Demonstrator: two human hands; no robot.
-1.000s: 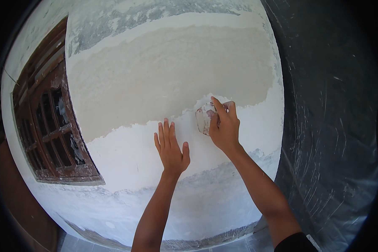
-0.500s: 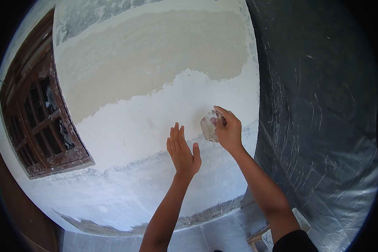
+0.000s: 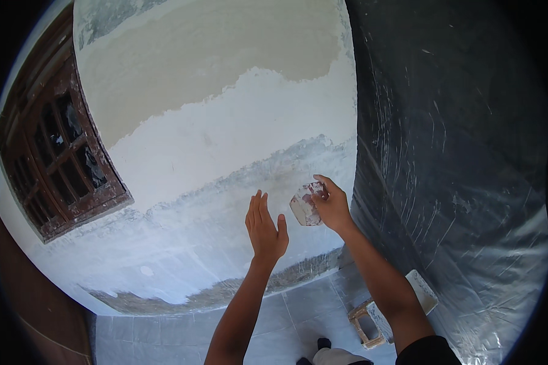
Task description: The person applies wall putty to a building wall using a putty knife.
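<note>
My right hand [image 3: 333,207] grips a small flat putty scraper [image 3: 306,205], its pale face smeared with white and reddish-brown marks. The scraper is in front of the lower whitish-grey part of the wall [image 3: 182,140]; whether it touches the surface I cannot tell. To its left my left hand [image 3: 266,230] is raised with straight fingers, thumb apart, holding nothing. Higher on the wall lies a broad beige patch [image 3: 213,55] with a ragged lower edge above a band of white.
A brown wooden window [image 3: 67,152] with small panes is at the left. Dark plastic sheeting [image 3: 444,152] hangs along the right. Below are grey floor tiles [image 3: 286,310], a paint-spattered stool [image 3: 365,325] by my right forearm, and my feet [image 3: 324,344].
The view has tilted downward, so more floor, the stool and my feet show. My right hand has brought the scraper lower on the wall; my left hand stays open beside it.
</note>
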